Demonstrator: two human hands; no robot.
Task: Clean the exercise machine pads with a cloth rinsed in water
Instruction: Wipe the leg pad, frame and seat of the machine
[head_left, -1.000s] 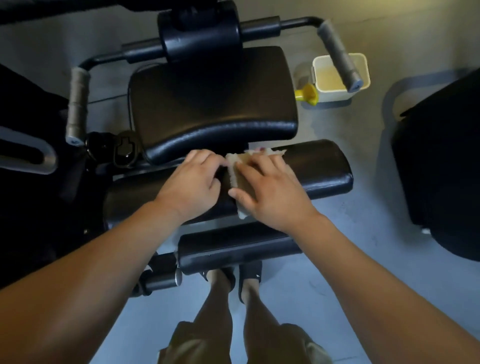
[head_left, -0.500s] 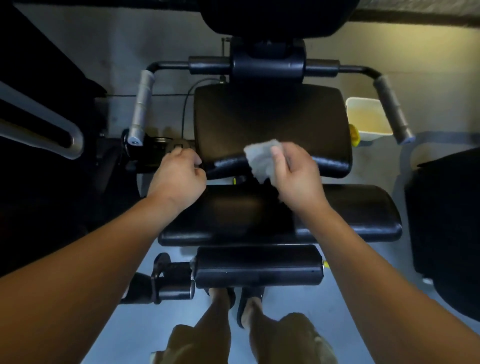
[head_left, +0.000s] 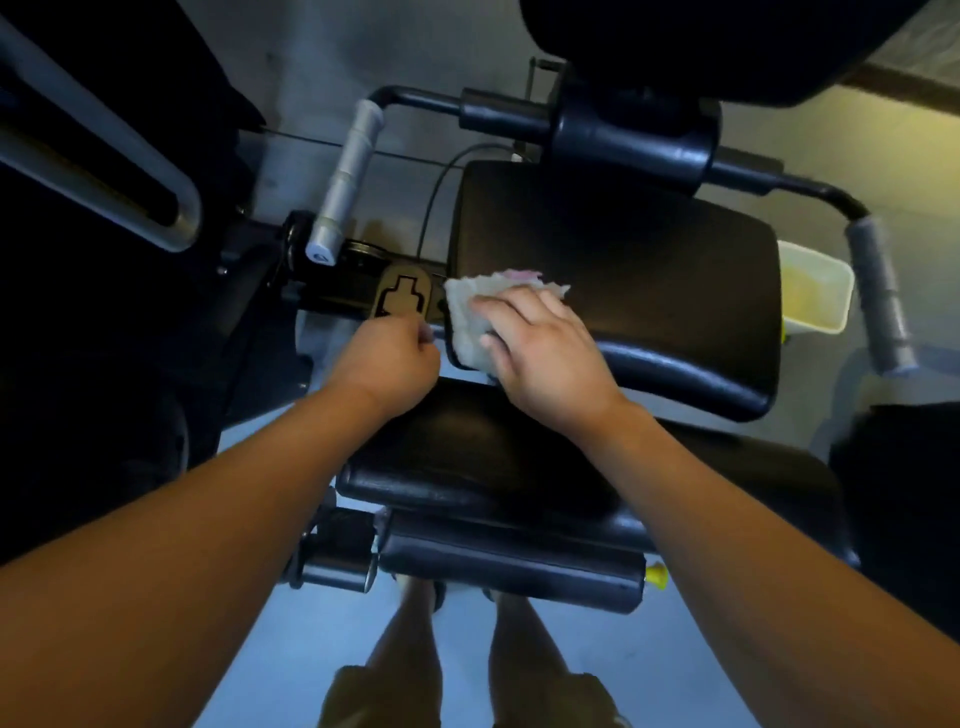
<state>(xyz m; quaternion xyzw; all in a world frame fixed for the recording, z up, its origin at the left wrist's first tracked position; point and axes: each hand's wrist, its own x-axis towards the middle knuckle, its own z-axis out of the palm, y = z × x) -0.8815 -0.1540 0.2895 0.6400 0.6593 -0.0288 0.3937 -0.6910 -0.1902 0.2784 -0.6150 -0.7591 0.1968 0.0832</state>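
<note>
Well, the right hand (head_left: 545, 358) lies flat on the cloth (head_left: 465, 317), its fingers straight and spread, pressing the cloth onto the near left corner of the black seat pad (head_left: 649, 291). The cloth is pale and crumpled (a pinkish edge shows at its far side), and part of it hangs over the pad's rounded front edge. The left hand (head_left: 389, 358) sits just beside it, off the pad's left side, fingers curled under; whether they grip anything beneath cannot be told from here. Just beyond its knuckles is a tan plate (head_left: 402, 291) with a dark cut-out shape, fixed to the machine's frame.

Nearer the person, under both forearms, runs a second black pad (head_left: 467, 457), and below that a black roller pad (head_left: 509, 566) with a yellow knob (head_left: 655, 576) at its right end. Two grey-wrapped handles flank the seat: the left handle (head_left: 345, 176) and the right handle (head_left: 880, 296). A white tub (head_left: 810, 323) holding yellowish liquid stands on the floor (head_left: 311, 649) between the seat pad's right edge and the right handle. The person's legs (head_left: 410, 639) show at the bottom.
</note>
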